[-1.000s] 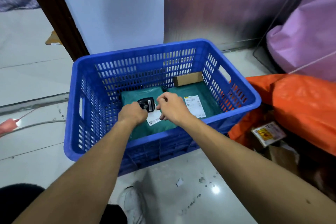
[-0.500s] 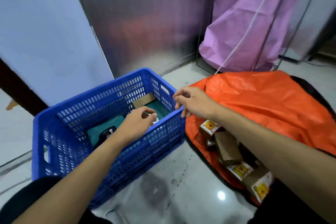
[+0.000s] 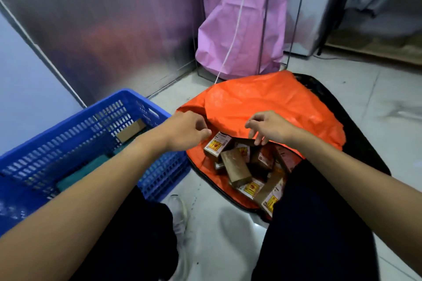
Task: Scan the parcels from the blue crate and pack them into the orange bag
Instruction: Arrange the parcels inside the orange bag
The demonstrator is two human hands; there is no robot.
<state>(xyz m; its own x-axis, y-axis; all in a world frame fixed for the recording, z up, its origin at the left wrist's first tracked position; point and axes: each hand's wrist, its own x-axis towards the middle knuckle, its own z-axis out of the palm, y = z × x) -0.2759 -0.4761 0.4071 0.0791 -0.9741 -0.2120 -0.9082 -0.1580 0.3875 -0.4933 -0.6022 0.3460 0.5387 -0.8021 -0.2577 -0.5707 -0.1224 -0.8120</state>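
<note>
From the head camera we see the crate (image 3: 80,134) at the left, and in it a brown box (image 3: 131,130) and green parcels (image 3: 84,171). The bag (image 3: 262,102) lies open just beside the crate and holds several labelled boxes (image 3: 236,166), tumbled together.

Both stand on a pale, glossy floor (image 3: 228,223). Behind are a metal wall (image 3: 102,29) and a pink sack (image 3: 242,29).

The left hand (image 3: 185,131) hovers over the bag's left edge, its fingers loosely curled. The right hand (image 3: 271,126) is spread, and its fingers (image 3: 259,141) touch the bag's dark rim.
</note>
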